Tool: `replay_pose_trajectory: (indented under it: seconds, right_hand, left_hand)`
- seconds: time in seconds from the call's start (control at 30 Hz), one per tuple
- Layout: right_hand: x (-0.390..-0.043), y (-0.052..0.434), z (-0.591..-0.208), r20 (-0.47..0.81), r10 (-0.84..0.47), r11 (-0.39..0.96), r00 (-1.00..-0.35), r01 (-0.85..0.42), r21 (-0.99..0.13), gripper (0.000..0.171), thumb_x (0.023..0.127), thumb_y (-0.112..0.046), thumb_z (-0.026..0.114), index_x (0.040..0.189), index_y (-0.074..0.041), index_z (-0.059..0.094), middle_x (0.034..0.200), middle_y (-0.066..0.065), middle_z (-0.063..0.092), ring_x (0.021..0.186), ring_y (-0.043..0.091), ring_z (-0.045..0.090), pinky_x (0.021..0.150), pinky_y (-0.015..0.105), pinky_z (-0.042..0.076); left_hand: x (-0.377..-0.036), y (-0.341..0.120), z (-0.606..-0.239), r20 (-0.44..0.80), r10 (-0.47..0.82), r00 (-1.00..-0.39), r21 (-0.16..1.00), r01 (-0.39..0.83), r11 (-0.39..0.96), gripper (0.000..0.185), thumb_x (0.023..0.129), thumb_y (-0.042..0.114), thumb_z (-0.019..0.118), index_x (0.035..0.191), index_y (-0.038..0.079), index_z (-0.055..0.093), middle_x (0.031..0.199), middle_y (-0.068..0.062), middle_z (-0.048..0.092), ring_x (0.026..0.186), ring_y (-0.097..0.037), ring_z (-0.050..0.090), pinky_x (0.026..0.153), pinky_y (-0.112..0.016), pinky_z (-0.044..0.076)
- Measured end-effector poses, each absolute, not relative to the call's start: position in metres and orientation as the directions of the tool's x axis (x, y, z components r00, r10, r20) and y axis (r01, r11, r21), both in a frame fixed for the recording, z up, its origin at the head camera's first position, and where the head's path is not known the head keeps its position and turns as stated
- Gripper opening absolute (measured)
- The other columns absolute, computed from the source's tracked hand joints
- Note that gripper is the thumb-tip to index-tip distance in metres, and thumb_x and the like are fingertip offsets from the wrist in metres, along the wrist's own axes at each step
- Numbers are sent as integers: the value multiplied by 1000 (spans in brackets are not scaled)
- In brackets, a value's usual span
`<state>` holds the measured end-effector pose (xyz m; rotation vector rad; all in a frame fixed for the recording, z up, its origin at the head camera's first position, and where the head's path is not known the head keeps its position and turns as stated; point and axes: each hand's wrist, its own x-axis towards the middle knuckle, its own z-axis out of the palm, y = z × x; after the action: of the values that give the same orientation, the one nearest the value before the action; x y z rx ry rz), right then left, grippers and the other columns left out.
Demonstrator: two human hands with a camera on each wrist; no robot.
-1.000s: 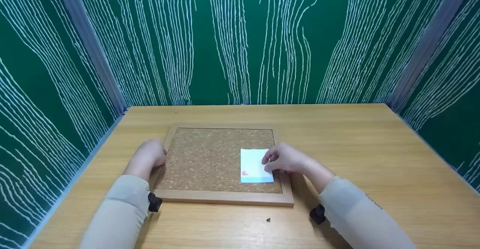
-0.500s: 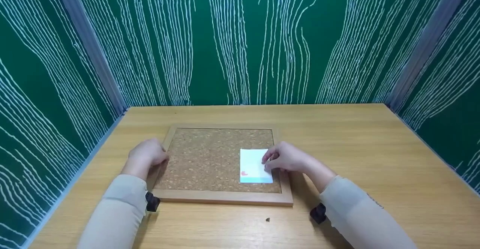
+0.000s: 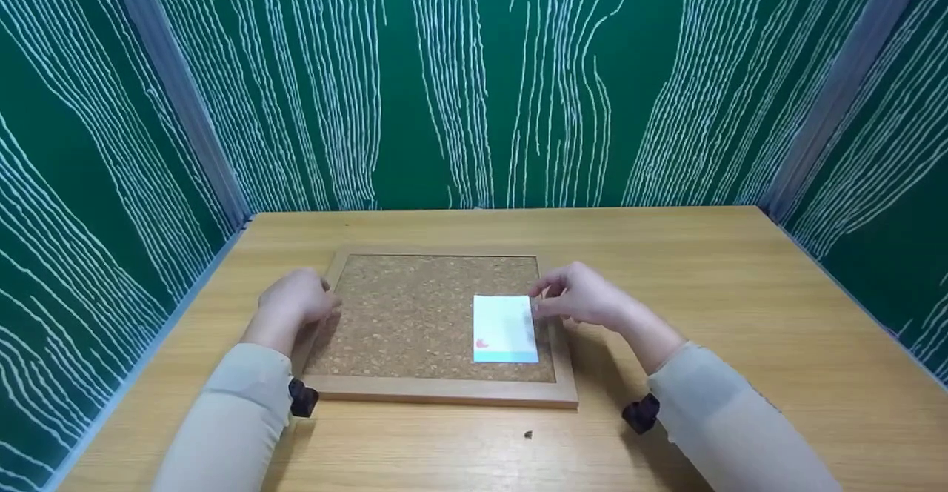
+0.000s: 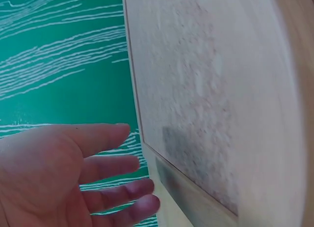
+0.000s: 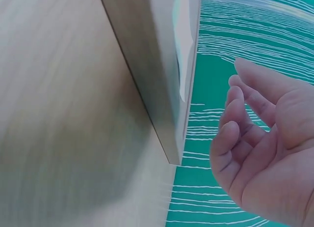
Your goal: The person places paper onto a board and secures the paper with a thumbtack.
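A wood-framed cork board (image 3: 404,318) lies flat on the table. On its right part rests a white sheet of note paper (image 3: 503,329) with a small red figure and a pale blue band along the bottom. My left hand (image 3: 300,299) hovers over the board's left frame, and in the left wrist view its fingers (image 4: 117,163) are loosely extended with nothing in them. Beside the paper's right edge is my right hand (image 3: 581,297), over the right frame. The right wrist view shows its fingers (image 5: 228,133) relaxed and slightly bent, apart from the paper (image 5: 184,45).
The wooden table (image 3: 681,277) extends around the board. A tiny dark speck (image 3: 528,435) lies in front of the board. Green walls (image 3: 503,84) with wavy white lines stand behind and at both sides.
My right hand has come off the paper and moved slightly right and up. The paper stays in place on the board. My left hand has shifted slightly, its fingers loosening by the frame.
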<state>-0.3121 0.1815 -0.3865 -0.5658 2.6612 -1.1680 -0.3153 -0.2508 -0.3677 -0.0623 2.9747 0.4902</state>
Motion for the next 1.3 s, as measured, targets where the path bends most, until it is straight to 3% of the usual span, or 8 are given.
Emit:
replay_pose_trajectory:
  seconds: [0.1,0.17,0.43,0.67,0.93,1.07,1.3]
  right_hand:
    - [-312,185,-383,15,-410,620,-912,-290,-729,23,89,-15,80,110,-9,77,81,4,64,73,30,60,54,32,47]
    - [-311,187,-381,21,-401,620,-916,-288,-730,22,90,-16,78,111,-9,77,81,4,65,76,34,61,55,33,48]
    - [-307,196,-375,51,-373,591,-926,-280,-757,23,91,-15,74,113,-6,75,91,6,69,84,32,65,66,47,57]
    - [-304,206,-372,73,-374,555,-925,-286,-782,30,91,-18,76,118,-4,72,101,9,70,91,28,68,71,42,58]
    - [-301,219,-372,82,-360,550,-929,-282,-786,32,91,-20,78,118,-5,71,106,10,70,96,25,68,74,39,57]
    - [-298,224,-373,81,-359,559,-930,-284,-779,34,91,-21,77,120,-6,69,108,10,69,97,27,68,75,40,57]
    - [-294,228,-375,100,-371,560,-923,-308,-769,42,91,-21,78,127,-4,66,117,13,68,107,32,66,87,44,56]
  left_hand:
    - [-318,-246,-367,-75,26,-997,343,-2,939,46,98,31,60,131,-2,66,129,-24,64,110,-38,61,96,-57,46]
    - [-319,-242,-367,-34,64,-997,382,47,923,47,98,31,61,132,-2,64,130,-24,63,115,-39,60,101,-57,44]
    - [-320,-215,-365,72,164,-984,530,177,829,45,99,31,65,134,3,63,132,-19,62,122,-36,57,104,-54,44]
    - [-319,-190,-367,159,275,-948,538,317,781,50,96,30,71,137,5,61,134,-14,60,121,-32,57,101,-49,47]
    - [-316,-163,-373,155,399,-904,548,415,726,55,92,27,77,139,6,59,137,-12,56,127,-33,54,103,-49,45]
    - [-314,-151,-375,116,434,-893,514,428,743,59,91,32,78,140,7,59,147,-15,51,137,-35,44,111,-51,36]
    - [-311,-131,-379,69,479,-875,489,448,749,64,87,34,82,142,10,58,151,-10,48,141,-30,40,115,-50,31]
